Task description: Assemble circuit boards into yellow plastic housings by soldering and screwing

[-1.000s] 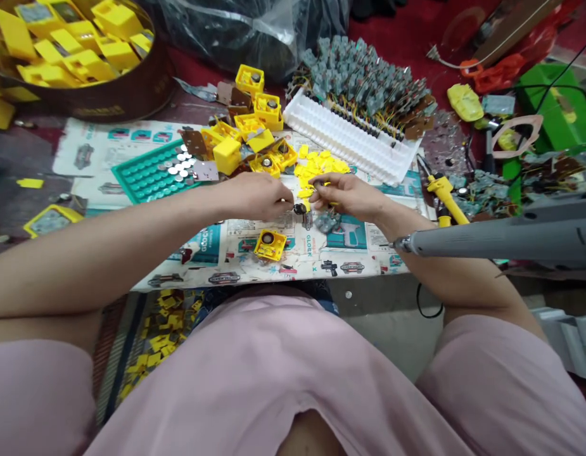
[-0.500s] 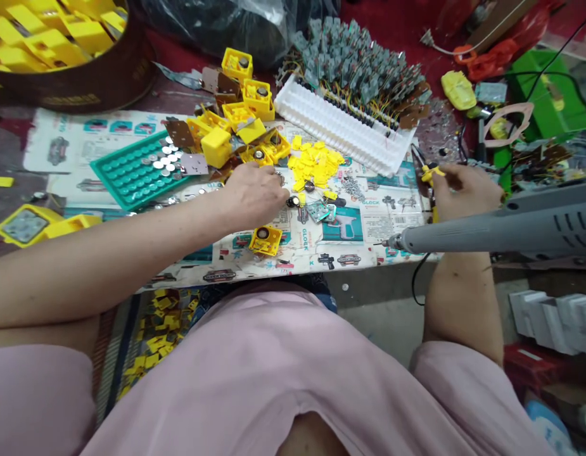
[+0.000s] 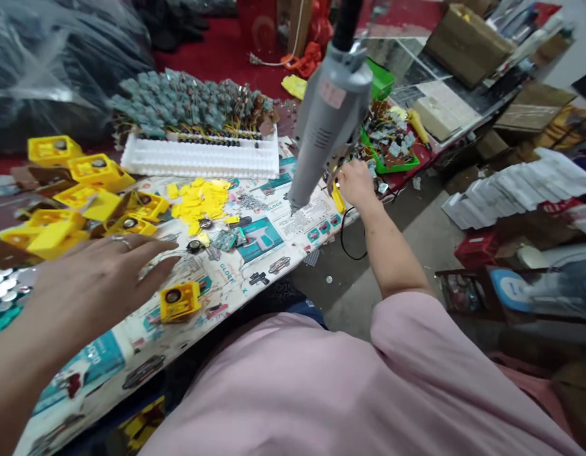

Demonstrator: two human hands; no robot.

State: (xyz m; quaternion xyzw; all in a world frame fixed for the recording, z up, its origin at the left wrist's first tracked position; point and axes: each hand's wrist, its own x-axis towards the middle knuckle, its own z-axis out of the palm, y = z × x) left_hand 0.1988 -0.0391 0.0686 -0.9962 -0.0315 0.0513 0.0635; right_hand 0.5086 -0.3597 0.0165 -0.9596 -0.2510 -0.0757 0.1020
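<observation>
My left hand [image 3: 100, 272] hovers over the near left of the table, its fingers stretched out and nothing seen in them. Yellow housings [image 3: 95, 171] with round dark parts lie just beyond it. To its right sits a single yellow housing [image 3: 179, 302]. At the table's right end, the fingers of my right hand [image 3: 356, 183] are closed beside a yellow handle [image 3: 338, 197]; what they pinch is too small to make out. A grey electric screwdriver [image 3: 316, 120] hangs tip down left of that hand. Small yellow pieces [image 3: 201, 201] form a pile mid-table.
Behind the pile, a white foam tray [image 3: 200, 158] stands before many wired grey parts [image 3: 188, 101]. A green tray [image 3: 397, 166] of small parts lies beyond my right hand. Silver discs [image 3: 2, 285] are at the far left. Cardboard boxes [image 3: 468, 44] stand back right.
The view has turned to the right. My left hand has lifted from beside the yellow pile, fingers now spread. The screwdriver hangs more upright in view. My right hand remains at the table's right end.
</observation>
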